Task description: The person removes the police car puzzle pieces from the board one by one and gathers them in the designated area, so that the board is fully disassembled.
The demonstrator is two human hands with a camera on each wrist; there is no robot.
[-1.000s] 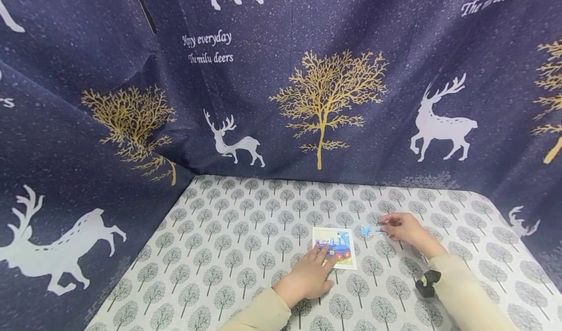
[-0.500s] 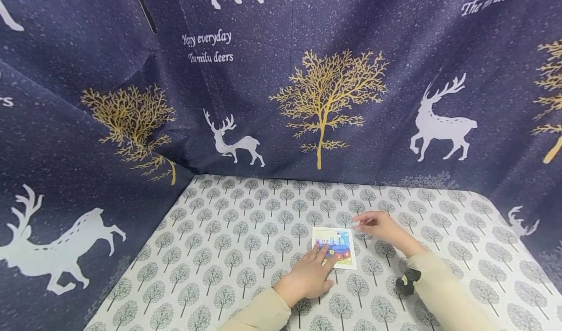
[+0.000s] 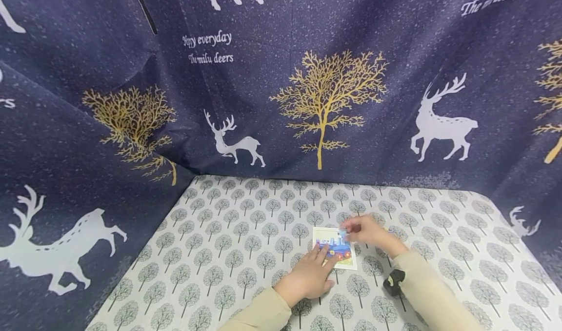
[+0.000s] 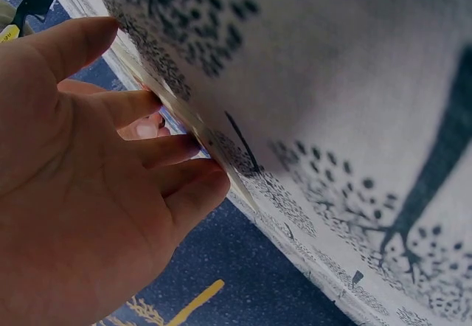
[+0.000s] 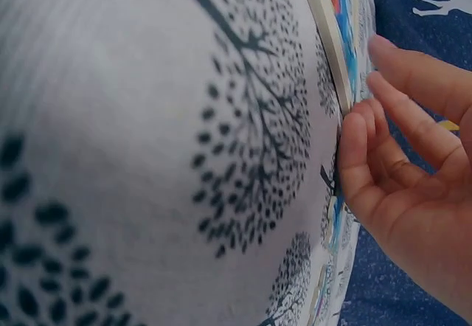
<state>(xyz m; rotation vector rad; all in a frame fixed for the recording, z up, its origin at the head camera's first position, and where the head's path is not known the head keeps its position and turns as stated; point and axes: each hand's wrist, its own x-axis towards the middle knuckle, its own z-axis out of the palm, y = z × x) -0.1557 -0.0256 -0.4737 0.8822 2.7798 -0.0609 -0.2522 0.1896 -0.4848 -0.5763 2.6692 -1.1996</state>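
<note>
A small square picture puzzle (image 3: 322, 232) with a pale frame lies on the tablecloth, showing a blue cartoon vehicle with red wheels. My left hand (image 3: 309, 275) rests on its lower left part, fingers extended over the picture; the left wrist view shows those fingertips (image 4: 210, 178) at the board's edge. Over the upper right corner, my right hand (image 3: 366, 231) pinches a light blue puzzle piece (image 3: 343, 234), mostly covered by the fingers. In the right wrist view, thumb and fingertips (image 5: 354, 130) are right at the corner of the frame.
More flat coloured pieces (image 5: 337, 219) lie on the cloth beside the right hand, mostly hidden behind it in the head view. The tablecloth (image 3: 246, 223) has a tree print. A dark blue deer-print curtain (image 3: 281, 102) hangs behind and at the left.
My right hand has moved left from the loose pieces to the puzzle's upper right corner, with the light blue piece between its fingers. The left hand has stayed on the board.
</note>
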